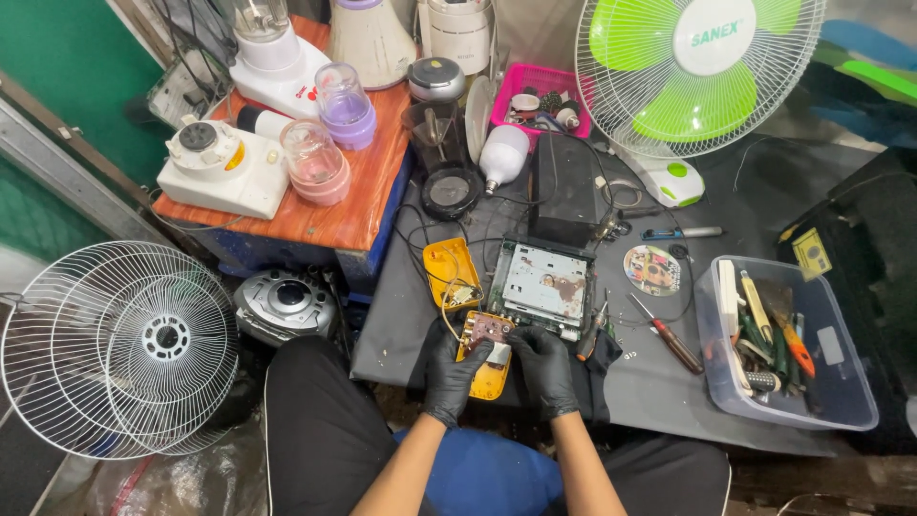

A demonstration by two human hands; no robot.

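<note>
Both black-gloved hands cradle an opened yellow plastic device half at the desk edge.
Left hand and right hand have fingers closed around it, steadying its exposed circuit board face-up; wires tether it to the other yellow shell.

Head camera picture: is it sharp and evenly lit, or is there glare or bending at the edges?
Head view: sharp and evenly lit around the left hand, right hand and yellow circuit board piece; soft shadows only; a faint sheen on the disc; edges bow outward, seen in the white fan guard.
</note>
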